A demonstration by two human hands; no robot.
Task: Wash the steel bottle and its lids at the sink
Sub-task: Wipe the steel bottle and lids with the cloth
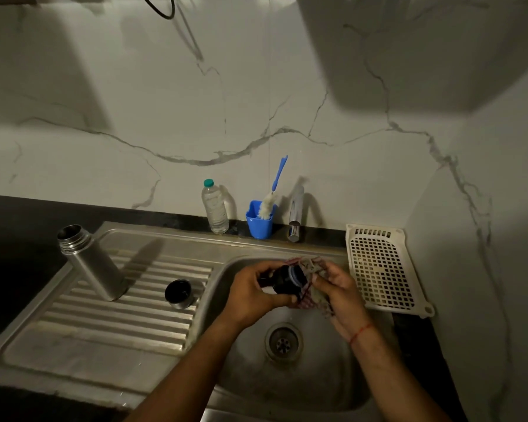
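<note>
Steel bottle (92, 263) upright on ribbed drainboard (73, 330), marble wall (256, 102).

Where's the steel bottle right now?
In the head view the steel bottle stands open on the ribbed drainboard left of the sink basin, with a small cap just to its right; neither hand touches it.

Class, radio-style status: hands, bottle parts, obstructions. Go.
Left hand grips black lid; right hand scrubs it with cloth. Steel bottle open on drainboard, cup lid beside it. Nothing obstructing.
</note>
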